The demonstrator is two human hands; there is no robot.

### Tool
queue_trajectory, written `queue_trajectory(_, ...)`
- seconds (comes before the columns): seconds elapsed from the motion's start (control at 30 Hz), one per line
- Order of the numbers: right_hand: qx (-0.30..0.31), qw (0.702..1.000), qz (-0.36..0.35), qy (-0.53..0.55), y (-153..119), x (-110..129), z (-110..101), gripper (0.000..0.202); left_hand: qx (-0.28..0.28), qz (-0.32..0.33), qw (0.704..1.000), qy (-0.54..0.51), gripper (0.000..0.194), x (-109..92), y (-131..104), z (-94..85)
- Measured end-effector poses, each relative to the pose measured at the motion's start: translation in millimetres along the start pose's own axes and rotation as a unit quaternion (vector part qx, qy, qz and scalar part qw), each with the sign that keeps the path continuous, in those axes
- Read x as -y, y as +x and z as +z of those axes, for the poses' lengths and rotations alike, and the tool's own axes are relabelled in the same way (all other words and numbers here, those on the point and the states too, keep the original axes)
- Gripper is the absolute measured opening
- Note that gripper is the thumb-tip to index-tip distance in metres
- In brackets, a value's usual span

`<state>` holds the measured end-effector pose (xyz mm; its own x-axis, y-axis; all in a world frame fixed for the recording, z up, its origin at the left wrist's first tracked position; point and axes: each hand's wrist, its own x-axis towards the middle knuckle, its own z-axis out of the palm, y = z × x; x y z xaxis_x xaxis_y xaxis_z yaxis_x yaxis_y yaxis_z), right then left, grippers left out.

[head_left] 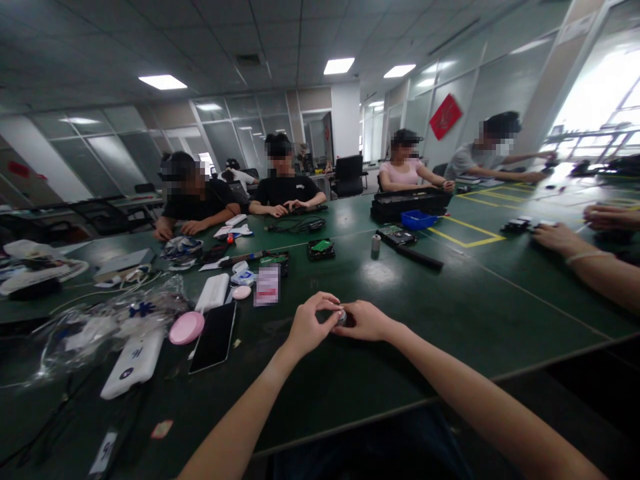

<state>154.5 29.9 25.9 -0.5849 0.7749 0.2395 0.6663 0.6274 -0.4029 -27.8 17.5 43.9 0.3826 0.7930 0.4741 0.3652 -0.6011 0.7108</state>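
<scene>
Near the table's front edge, my left hand (313,324) and my right hand (369,321) meet over a small silvery round object (342,317). Its exact kind is hard to make out, since fingers cover most of it. My left thumb and fingertips pinch it from the left and top. From the right, my right hand's fingers close around its side. Beyond my hands, a small metal cylinder (375,243) stands upright on the green tabletop (395,283). A small drive-like part with a green circuit board (321,249) lies farther back.
On the left lie a dark phone (214,337), a pink round case (187,328), white power banks (133,363) and clear plastic bags (113,320). A blue tray (419,219) and a black bar (419,257) lie ahead right. Co-workers sit around; another person's hand (563,239) rests at right.
</scene>
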Motion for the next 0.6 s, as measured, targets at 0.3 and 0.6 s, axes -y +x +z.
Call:
queue_trajectory(0.3,0.003,1.0,-0.005,0.002,0.0,-0.2,0.2,0.049,-0.028,0.004,0.998,0.061,0.023,4.7,-3.0,1.7)
queue_trajectory(0.6,0.008,1.0,0.009,-0.006,-0.1,1.7,-1.5,0.051,-0.068,-0.014,0.997,-0.019,0.021,5.0,2.2,1.1)
